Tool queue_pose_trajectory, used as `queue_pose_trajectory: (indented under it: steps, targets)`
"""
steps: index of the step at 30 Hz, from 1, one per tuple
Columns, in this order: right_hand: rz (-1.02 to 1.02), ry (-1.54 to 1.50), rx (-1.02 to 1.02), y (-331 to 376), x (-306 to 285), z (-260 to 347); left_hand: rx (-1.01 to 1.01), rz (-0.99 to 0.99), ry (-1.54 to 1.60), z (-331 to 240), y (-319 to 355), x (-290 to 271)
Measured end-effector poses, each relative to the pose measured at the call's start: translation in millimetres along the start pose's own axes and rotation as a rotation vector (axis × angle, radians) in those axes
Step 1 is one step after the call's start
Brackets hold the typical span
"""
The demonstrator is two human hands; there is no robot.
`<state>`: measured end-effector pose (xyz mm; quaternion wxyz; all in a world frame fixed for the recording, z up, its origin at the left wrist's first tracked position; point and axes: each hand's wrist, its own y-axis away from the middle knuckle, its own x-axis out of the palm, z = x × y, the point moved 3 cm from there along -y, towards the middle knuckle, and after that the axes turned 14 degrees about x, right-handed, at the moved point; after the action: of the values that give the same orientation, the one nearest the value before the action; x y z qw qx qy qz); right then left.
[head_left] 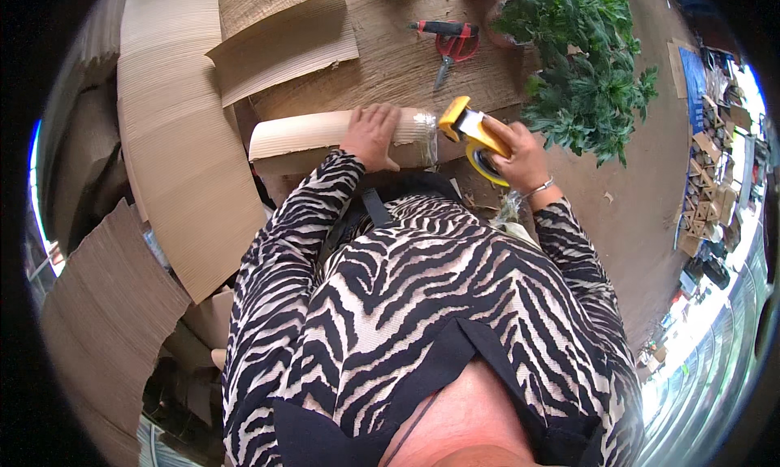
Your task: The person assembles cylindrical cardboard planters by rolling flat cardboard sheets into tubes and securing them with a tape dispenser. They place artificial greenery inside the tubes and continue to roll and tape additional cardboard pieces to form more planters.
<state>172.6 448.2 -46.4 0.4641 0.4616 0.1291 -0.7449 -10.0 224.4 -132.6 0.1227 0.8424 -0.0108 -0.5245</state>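
A roll of ribbed cardboard [305, 138] lies crosswise on the table close to my body, with clear tape around its right end. Over its middle rests my left hand [374, 135], fingers bent across the top and pressing it. In my right hand [520, 156] is a yellow tape dispenser [465, 119], its head just beyond the taped end of the roll. The roll of tape hangs below the dispenser's handle. Red-handled scissors [455, 48] lie farther back, beside a black and red tool [445, 28].
Leafy green plants [581, 60] stand at the back right of the table. A loose piece of ribbed cardboard [288, 48] lies behind the roll. Long cardboard sheets [179, 134] fill the left side, with another stack [110, 312] nearer. Cardboard boxes [707, 199] lie far right.
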Motion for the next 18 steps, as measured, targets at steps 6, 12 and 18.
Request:
queue_pose_trajectory:
  steps: [6,12,18]
  targets:
    - [0.084,0.182,-0.343,-28,25,69,-0.170,0.052,-0.116,-10,14,16]
    - [0.261,0.403,-0.275,-20,29,28,-0.165,0.074,-0.129,-9,16,17]
    - [0.151,0.313,-0.401,-25,40,25,-0.275,0.210,-0.213,-13,13,4]
